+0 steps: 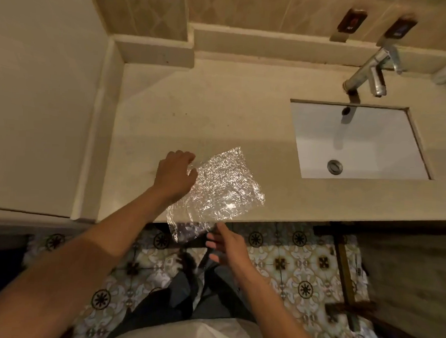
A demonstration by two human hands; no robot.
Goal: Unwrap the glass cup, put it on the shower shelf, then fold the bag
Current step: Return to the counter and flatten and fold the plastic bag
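A crinkled clear plastic bag (221, 186) lies spread flat on the beige counter (219, 117), its near corner hanging over the front edge. My left hand (176, 173) rests on the bag's left edge, fingers bent onto the counter. My right hand (224, 244) hovers just below the counter edge beside the overhanging corner, fingers loosely extended; whether it touches the bag is unclear. No glass cup is in view.
A white rectangular sink (357, 142) with a chrome tap (371, 73) is set into the counter at the right. A raised ledge (156, 49) runs along the back wall. Patterned floor tiles (289, 262) lie below the counter edge.
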